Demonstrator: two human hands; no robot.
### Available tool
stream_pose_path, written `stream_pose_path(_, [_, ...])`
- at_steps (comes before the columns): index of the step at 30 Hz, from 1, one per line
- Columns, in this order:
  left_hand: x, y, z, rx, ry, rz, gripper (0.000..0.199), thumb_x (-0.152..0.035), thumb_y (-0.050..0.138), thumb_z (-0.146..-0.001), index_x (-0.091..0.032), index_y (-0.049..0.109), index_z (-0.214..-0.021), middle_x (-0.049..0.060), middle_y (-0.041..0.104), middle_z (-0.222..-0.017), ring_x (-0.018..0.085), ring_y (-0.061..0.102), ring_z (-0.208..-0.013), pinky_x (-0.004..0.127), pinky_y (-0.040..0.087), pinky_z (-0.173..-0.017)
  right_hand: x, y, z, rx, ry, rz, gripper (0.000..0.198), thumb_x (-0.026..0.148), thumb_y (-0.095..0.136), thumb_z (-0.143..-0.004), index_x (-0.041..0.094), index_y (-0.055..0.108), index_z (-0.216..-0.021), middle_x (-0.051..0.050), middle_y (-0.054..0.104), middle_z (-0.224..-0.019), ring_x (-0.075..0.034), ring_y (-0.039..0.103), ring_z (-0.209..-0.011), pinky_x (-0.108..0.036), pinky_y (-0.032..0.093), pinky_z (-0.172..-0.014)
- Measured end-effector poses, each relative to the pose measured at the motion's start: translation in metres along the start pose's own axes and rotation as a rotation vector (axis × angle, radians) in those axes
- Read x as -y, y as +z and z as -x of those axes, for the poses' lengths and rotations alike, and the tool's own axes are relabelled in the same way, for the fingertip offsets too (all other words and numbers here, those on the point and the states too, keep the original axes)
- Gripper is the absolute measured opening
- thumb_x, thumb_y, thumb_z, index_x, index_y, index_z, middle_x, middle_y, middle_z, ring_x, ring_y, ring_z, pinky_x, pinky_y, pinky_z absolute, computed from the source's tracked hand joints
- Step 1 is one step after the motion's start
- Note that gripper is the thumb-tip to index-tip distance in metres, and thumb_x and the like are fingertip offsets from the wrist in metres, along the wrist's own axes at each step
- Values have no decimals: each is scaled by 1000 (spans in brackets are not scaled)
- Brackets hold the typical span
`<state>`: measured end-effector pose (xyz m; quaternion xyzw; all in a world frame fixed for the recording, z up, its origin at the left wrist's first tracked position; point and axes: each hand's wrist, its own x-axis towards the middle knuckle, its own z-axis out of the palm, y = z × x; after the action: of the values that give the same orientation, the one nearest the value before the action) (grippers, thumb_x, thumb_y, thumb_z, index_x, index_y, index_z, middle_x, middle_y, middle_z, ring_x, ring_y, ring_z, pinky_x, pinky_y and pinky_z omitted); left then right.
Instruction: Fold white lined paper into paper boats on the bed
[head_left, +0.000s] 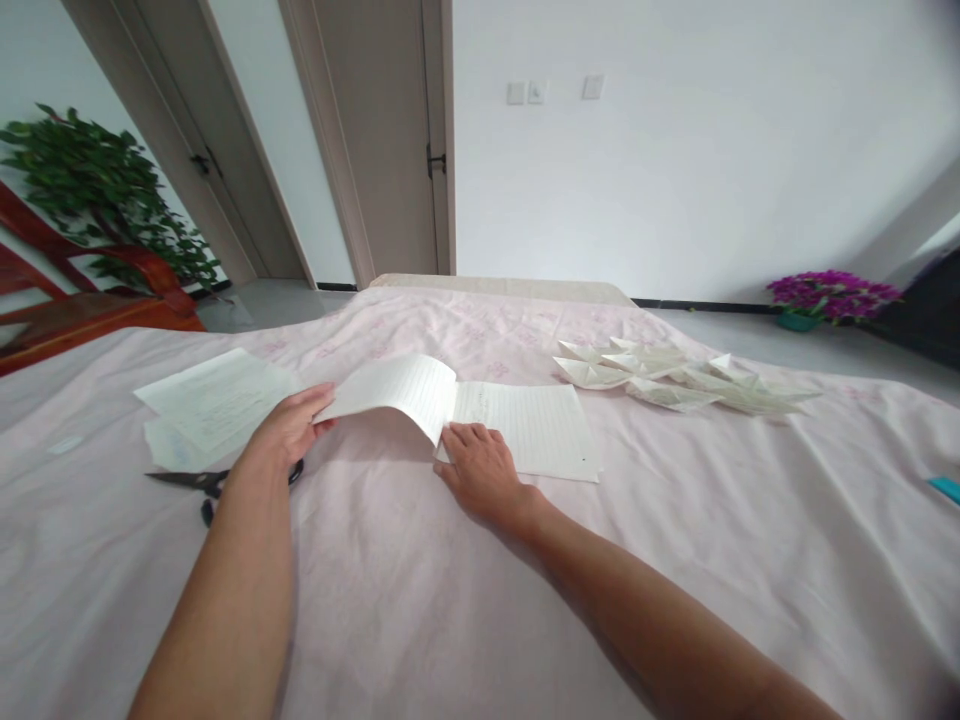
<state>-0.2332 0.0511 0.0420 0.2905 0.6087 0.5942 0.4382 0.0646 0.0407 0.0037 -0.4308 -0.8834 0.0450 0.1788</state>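
Note:
An open lined notebook lies on the cloth-covered table in front of me. My left hand pinches the outer edge of its left-hand page, which is lifted and bowed upward. At the lower end of the fold, my right hand grips the notebook, fingers together on top and thumb by the near edge. Some handwriting shows near the top of the right-hand page. Black-handled scissors lie partly hidden under my left forearm. Loose written sheets are just beyond them.
Several folded paper pieces are grouped at the right on the pink cloth. A small pale scrap lies far left, and a teal item at the right edge. A red wooden chair stands beyond the table's left side.

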Motion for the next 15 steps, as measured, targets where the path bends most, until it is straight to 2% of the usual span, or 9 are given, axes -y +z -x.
stream_pose_path(2, [1, 6, 0, 93, -11, 169, 38, -44, 66, -83, -12, 65, -104, 13, 70, -104, 21, 68, -91, 30, 57, -74, 3, 3, 0, -16, 18, 19, 41, 35, 48, -95, 22, 46, -133, -10, 57, -127, -26, 48, -110, -41, 36, -93])
stream_pose_path(5, [10, 14, 1, 288, -66, 343, 55, -63, 60, -80, -14, 64, -105, 14, 70, -102, 29, 65, -104, 45, 55, -90, 4, 4, 0, -14, 23, 49, 48, 35, 44, -96, 25, 37, -142, -11, 56, -127, -28, 47, -108, -43, 35, -91])
stream_pose_path(8, [26, 28, 5, 428, -56, 425, 55, -63, 66, -75, -17, 64, -106, 12, 70, -102, 31, 60, -114, 46, 52, -95, 2, 4, 0, -10, 12, 82, 42, 36, 40, -97, 26, 43, -138, -12, 56, -124, -28, 47, -107, -45, 35, -90])
stream_pose_path(11, [36, 47, 17, 494, 61, 479, 63, -66, 70, -68, -20, 64, -110, 11, 70, -110, 30, 56, -121, 41, 51, -94, 1, 4, 0, -23, 13, 87, 39, 36, 40, -97, 26, 46, -135, -11, 55, -124, -28, 47, -107, -45, 37, -90])
stream_pose_path(13, [36, 59, 30, 622, 80, 420, 70, -66, 74, -63, -21, 64, -115, 12, 68, -115, 32, 55, -122, 42, 50, -94, 0, 4, 1, -34, 17, 80, 40, 36, 40, -98, 27, 46, -136, -11, 55, -125, -28, 47, -108, -44, 38, -91])
stream_pose_path(15, [34, 69, 43, 759, 44, 222, 68, -53, 83, -59, -20, 64, -115, 13, 70, -110, 33, 57, -119, 42, 50, -93, 0, 4, 2, -40, 14, 65, 41, 36, 38, -98, 25, 45, -137, -12, 53, -127, -28, 48, -110, -43, 39, -92])
